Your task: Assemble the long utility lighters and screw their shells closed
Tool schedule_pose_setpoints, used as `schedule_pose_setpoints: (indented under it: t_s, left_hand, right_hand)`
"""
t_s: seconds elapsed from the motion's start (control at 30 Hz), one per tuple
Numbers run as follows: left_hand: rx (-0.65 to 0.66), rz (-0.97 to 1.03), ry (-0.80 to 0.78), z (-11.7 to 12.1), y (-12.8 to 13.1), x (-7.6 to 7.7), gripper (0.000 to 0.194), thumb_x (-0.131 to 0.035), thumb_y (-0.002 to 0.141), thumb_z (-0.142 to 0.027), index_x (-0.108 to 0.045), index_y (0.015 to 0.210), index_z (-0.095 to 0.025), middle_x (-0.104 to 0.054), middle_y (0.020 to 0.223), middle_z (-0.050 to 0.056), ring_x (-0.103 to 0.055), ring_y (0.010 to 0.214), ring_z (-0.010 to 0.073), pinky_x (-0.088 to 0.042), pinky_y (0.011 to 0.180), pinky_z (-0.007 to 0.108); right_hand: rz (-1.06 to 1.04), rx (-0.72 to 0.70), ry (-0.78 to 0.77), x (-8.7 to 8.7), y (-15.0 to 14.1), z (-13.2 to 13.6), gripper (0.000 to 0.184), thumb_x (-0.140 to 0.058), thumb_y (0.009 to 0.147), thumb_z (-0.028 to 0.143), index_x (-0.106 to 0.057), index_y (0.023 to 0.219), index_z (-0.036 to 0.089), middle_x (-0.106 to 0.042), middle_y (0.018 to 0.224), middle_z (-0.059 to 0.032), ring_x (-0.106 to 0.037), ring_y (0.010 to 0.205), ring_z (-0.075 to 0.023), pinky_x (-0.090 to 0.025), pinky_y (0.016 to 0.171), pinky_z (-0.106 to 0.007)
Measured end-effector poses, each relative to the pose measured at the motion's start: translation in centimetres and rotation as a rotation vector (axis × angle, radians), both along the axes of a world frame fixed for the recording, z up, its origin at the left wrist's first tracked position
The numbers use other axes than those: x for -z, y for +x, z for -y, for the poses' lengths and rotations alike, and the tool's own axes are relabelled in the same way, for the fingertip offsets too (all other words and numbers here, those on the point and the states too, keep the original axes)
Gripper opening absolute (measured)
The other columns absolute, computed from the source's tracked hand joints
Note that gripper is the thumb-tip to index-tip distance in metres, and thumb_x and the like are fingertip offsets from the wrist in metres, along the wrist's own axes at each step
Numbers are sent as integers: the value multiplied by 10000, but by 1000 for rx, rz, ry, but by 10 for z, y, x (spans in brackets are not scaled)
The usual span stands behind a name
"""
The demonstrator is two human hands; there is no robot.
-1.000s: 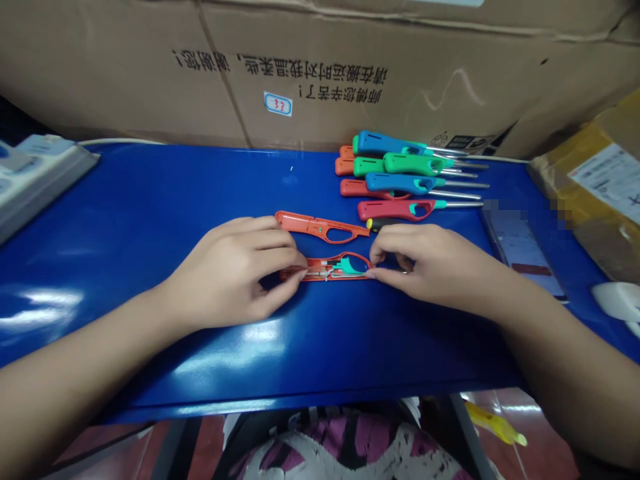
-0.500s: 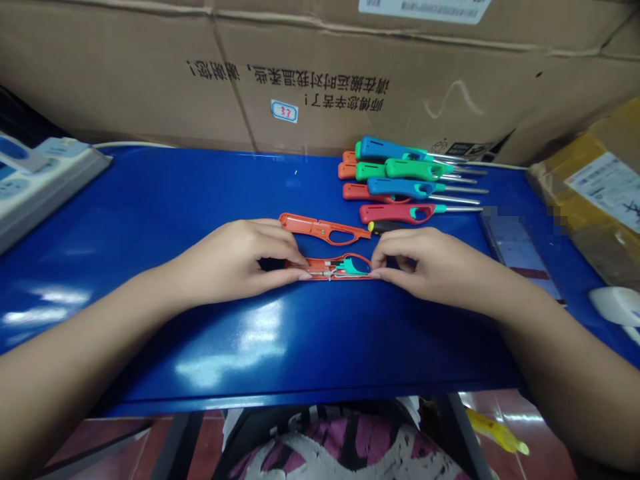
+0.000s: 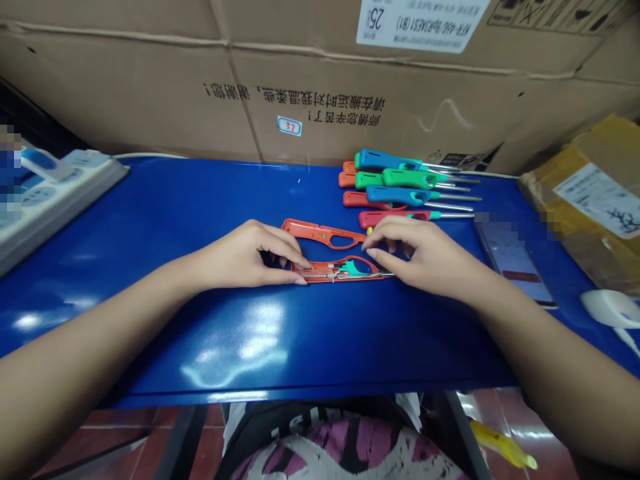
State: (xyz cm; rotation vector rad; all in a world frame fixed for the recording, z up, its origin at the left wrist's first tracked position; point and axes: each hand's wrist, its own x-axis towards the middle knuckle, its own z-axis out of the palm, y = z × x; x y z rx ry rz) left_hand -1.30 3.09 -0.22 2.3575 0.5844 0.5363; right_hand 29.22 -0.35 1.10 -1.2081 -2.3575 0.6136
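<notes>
On the blue table in front of me lies the opened orange half-shell of a lighter (image 3: 325, 274), with a green trigger (image 3: 355, 267), a thin wire and a metal tube inside. My left hand (image 3: 263, 257) grips its left end between thumb and fingers. The matching orange cover half (image 3: 320, 231) rests just behind it. My right hand (image 3: 410, 250) is at this cover's right tip, thumb and forefinger slightly apart and the other fingers curled. The metal tube runs under my right hand, which hides its far end.
Several assembled lighters (image 3: 395, 179) are piled at the back right. A phone (image 3: 513, 260), a white mouse-like object (image 3: 611, 308) and a taped carton (image 3: 590, 193) lie to the right. A power strip (image 3: 60, 190) is at left; a large cardboard box (image 3: 165, 100) stands behind.
My right hand has let go of the opened half-shell's right end and moved back to the cover half's tip. My left hand keeps its hold. The view has shifted slightly.
</notes>
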Motion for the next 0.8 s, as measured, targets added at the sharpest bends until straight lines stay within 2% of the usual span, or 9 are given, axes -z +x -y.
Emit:
schedule_pose_setpoints:
  t_s: [0.07, 0.17, 0.37, 0.5, 0.6, 0.67, 0.8]
  left_hand:
    - [6, 2, 26, 1, 0, -1, 188, -780, 858, -253, -810, 1039, -215, -799, 953, 57, -739, 851, 160, -588, 769, 259]
    - [13, 5, 55, 2, 0, -1, 193, -771, 867, -253, -806, 1052, -211, -800, 961, 63, -738, 862, 171, -591, 781, 280]
    - [24, 36, 124, 5, 3, -1, 198, -762, 882, -269, -800, 1066, -208, -804, 956, 77, -736, 875, 184, -596, 817, 309]
    - [40, 38, 122, 7, 2, 0, 211, -714, 920, -257, -790, 1111, -209, -801, 1000, 91, -737, 904, 189, -598, 827, 309]
    - [11, 36, 69, 6, 2, 1, 186, -707, 922, -264, -801, 1072, -207, -799, 1000, 88, -740, 907, 185, -597, 808, 289]
    - [-51, 17, 2, 5, 2, 2, 168, -743, 895, -304, -812, 1015, -208, -799, 958, 73, -738, 819, 164, -581, 706, 244]
    - [-130, -5, -91, 4, 4, 4, 170, -783, 856, -355, -813, 933, -206, -792, 859, 36, -664, 611, 103, -488, 531, 186]
  right_hand:
    - [-29, -5, 80, 8, -1, -4, 189, -577, 945, 204, -717, 1074, 208, -677, 1071, -88, -634, 935, -200, -508, 831, -349]
    - [57, -46, 137, 18, -1, -10, 245, -568, 957, 202, -723, 1147, 209, -658, 1038, -104, -620, 987, -236, -503, 884, -404]
    - [164, -56, 162, 19, -3, -13, 111, -615, 956, 277, -695, 922, 210, -611, 945, -68, -577, 926, -226, -474, 818, -376]
    - [139, -52, 188, 16, -4, -12, 111, -569, 978, 267, -617, 899, 207, -636, 967, -70, -575, 925, -222, -449, 814, -367]
    - [73, 20, 213, 12, -5, -10, 89, -562, 973, 247, -577, 896, 206, -655, 913, -56, -571, 849, -204, -430, 774, -349]
    - [18, 93, 191, 8, -6, -7, 88, -552, 974, 247, -563, 897, 206, -651, 865, -44, -567, 781, -184, -421, 725, -328]
    - [-186, 227, 12, 4, -6, -5, 113, -550, 973, 295, -529, 896, 215, -622, 813, -19, -558, 686, -147, -436, 658, -295]
